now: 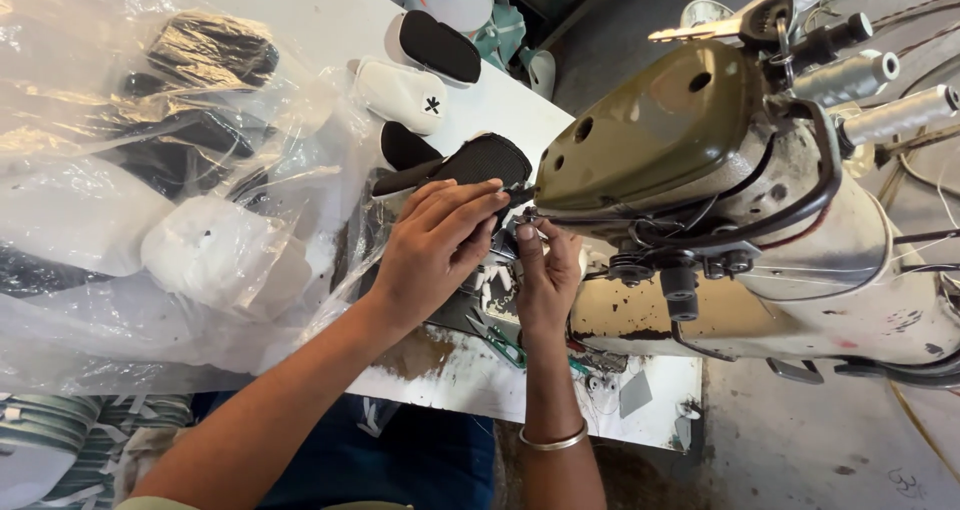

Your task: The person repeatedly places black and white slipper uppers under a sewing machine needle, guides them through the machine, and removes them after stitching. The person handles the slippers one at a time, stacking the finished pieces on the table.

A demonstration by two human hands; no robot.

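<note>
**Two hands at the needle end of an industrial sewing machine**

The left hand (435,245) lies flat, palm down, fingers extended and held together, pressing on a black mesh-textured shoe piece (488,160) whose rounded end projects beyond the fingertips toward the machine head. The right hand (545,275) is raised beside it, with its fingers curled and the thumb upright just under the front of the machine head; whether it pinches anything cannot be told, as the fingertips are hidden against the mechanism. A thin metal bangle (553,440) circles the right wrist.

The two hands touch or nearly touch at the needle area, which is itself concealed behind them. Above stands the olive-green and worn cream sewing machine (690,160), its paint chipped and stained; several spools of grey-white thread (860,75) sit at its upper right, with threads leading away.

Below the hands, a pair of green-handled thread snips (500,342) lies on the scuffed white worktable (470,375). Further from the hands, more cut shoe pieces rest on the table: a white padded piece bearing a small black mark (400,95) and a black oval piece edged in white (435,48). At the left, a large clear plastic bag (150,220) holds further black and white pieces.
</note>
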